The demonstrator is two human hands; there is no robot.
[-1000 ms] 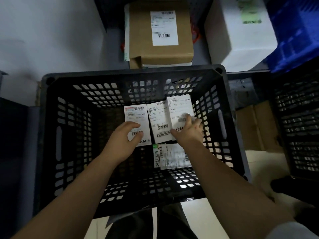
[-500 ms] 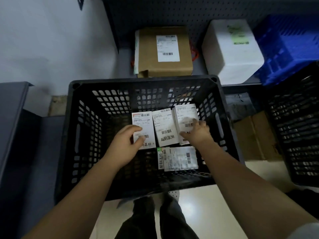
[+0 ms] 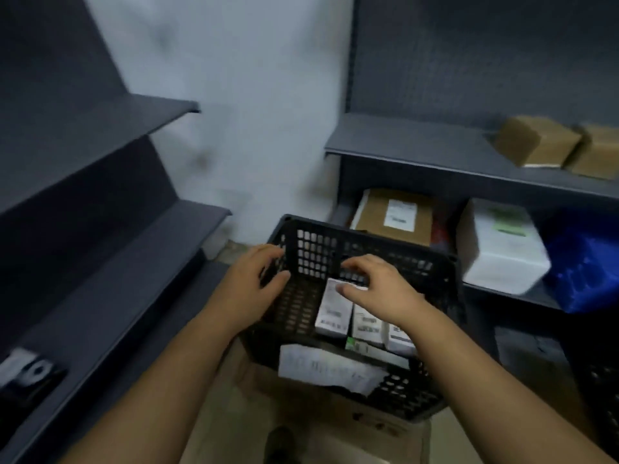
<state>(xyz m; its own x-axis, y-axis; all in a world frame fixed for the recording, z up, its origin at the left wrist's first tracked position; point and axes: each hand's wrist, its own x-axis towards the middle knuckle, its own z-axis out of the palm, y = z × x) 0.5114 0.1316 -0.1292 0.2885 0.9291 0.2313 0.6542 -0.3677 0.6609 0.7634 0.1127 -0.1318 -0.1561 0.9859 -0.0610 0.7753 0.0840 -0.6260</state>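
Motion-blurred view from a head-worn camera of a storeroom corner. A black slatted crate (image 3: 311, 252) sits in the lower middle of the frame. Three white labelled boxes (image 3: 333, 309) stand side by side at its bottom, toward the right. Half a second ago both hands lay deep in the crate on those boxes; now they have lifted clear. The left hand (image 3: 254, 283) hovers at the crate's left wall near the rim, fingers loosely bent and thumb apart, holding nothing. The blur hides whether it touches the plastic. The right hand (image 3: 378, 289) hangs just above the boxes, fingers spread and lightly curled, also empty. The camera has tipped upward too, so grey shelves (image 3: 418, 139) now fill the left side and upper right. A brown parcel (image 3: 395, 216) and a white foam box (image 3: 499, 249) sit on the low shelf behind the crate. The arranging of the boxes looks finished. The hands seem placed to take the crate by its sides or to turn to the shelves.
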